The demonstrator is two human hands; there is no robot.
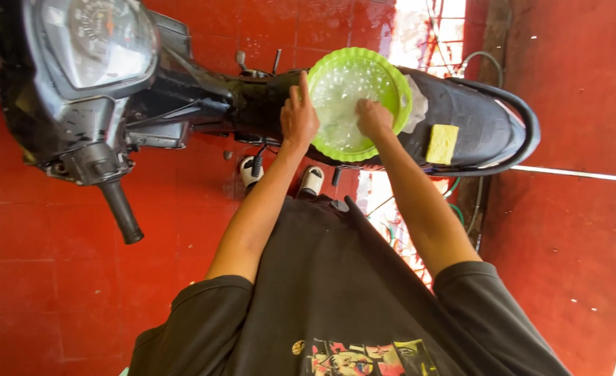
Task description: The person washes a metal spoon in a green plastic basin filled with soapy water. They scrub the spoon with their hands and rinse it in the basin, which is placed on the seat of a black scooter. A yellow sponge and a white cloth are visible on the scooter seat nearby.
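Observation:
A green plastic basin (398, 87) with foamy water rests on the black seat (475, 118) of a motorbike. My left hand (298, 115) grips the basin's near-left rim. My right hand (373, 117) is dipped inside the basin, fingers in the suds; what it holds, if anything, is hidden. A yellow sponge (442, 143) lies on the seat just right of the basin, apart from both hands.
The motorbike's speedometer and headlight housing (102, 42) and a handlebar grip (121, 211) fill the upper left. Wet red floor tiles (57, 278) surround it. A hose (476, 63) runs behind the seat. My feet in white sandals (311, 179) stand beside the bike.

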